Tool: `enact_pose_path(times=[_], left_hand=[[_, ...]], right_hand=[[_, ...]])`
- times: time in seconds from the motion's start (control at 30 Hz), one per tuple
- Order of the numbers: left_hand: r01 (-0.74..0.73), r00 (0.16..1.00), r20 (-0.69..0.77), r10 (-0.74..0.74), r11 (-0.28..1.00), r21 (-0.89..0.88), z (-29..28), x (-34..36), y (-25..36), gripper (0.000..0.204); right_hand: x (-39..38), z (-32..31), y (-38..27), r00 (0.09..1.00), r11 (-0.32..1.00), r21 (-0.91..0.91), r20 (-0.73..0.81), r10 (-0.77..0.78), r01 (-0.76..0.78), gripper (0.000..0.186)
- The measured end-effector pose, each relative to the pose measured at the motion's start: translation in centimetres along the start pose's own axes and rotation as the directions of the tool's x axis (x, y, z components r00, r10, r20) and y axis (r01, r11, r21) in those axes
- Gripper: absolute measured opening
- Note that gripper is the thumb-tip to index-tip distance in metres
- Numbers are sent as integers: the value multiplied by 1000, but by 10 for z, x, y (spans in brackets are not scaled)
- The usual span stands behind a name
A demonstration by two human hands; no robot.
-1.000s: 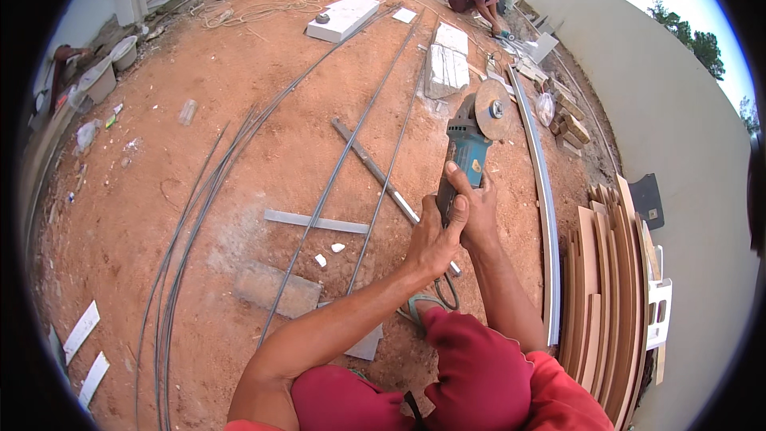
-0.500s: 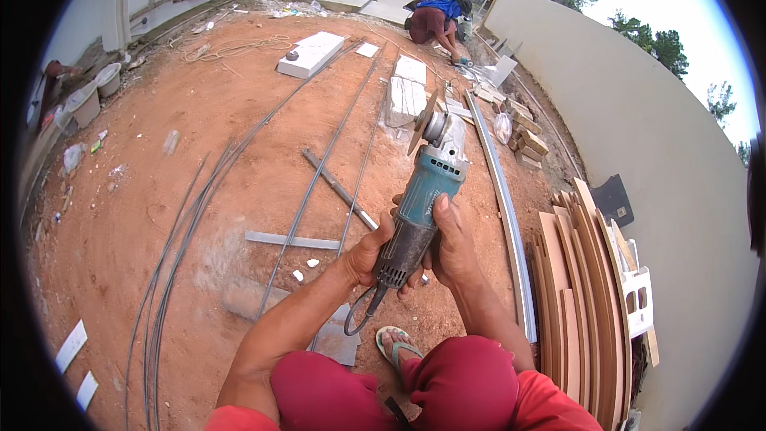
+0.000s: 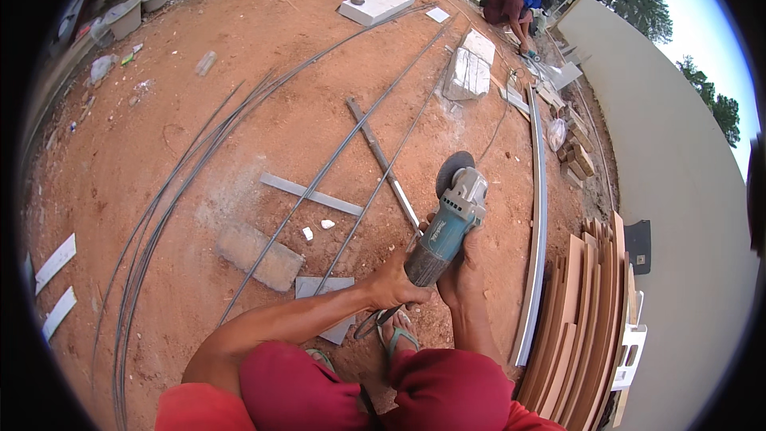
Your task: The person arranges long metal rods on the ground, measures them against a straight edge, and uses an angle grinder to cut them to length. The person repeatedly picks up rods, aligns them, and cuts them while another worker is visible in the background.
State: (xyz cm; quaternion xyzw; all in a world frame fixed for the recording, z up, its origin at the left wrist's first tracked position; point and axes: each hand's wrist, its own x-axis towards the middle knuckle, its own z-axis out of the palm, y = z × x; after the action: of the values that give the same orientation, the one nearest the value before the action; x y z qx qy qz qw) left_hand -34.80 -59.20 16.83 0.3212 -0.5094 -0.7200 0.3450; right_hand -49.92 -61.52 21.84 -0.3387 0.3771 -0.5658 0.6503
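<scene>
Bare red-earth yard (image 3: 199, 152) beside a pale wall (image 3: 678, 175). At centre, both hands grasp a teal-bodied angle grinder with grey disc (image 3: 447, 219): left hand (image 3: 392, 283) clenched around its rear, right hand (image 3: 461, 271) wrapped under the body. Long steel rods (image 3: 319, 175) lie at ten o'clock, stacked wooden boards (image 3: 590, 311) at four.

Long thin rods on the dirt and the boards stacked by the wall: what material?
Rods: likely steel, dark grey, thin, bowing along the ground. Boards: seemingly wood or wood composite, matte tan-brown, flat, thin edges showing in the stack.
</scene>
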Motion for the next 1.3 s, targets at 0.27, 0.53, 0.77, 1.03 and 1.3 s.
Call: enact_pose_path(times=[0.27,0.53,0.77,1.03,1.3], left_hand=[[-107,994,-1,107,994,26,26,31,-64,38],[-32,911,-396,112,979,202,37,36,-53,48],[-6,725,-670,161,974,228,40,39,-49,48],[-98,985,-112,134,955,280,21,-33,-81,88],[-364,917,288,276,873,324,60,-58,-195,68]], right_hand=[[0,-47,22,986,1000,-4,-165,11,-12,77],[12,-40,17,964,978,-193,-266,27,-81,76],[45,-29,35,998,761,-646,-49,43,-65,45],[74,43,-28,962,547,-826,23,273,-136,25],[72,111,-7,852,391,-920,183,491,-28,38]])
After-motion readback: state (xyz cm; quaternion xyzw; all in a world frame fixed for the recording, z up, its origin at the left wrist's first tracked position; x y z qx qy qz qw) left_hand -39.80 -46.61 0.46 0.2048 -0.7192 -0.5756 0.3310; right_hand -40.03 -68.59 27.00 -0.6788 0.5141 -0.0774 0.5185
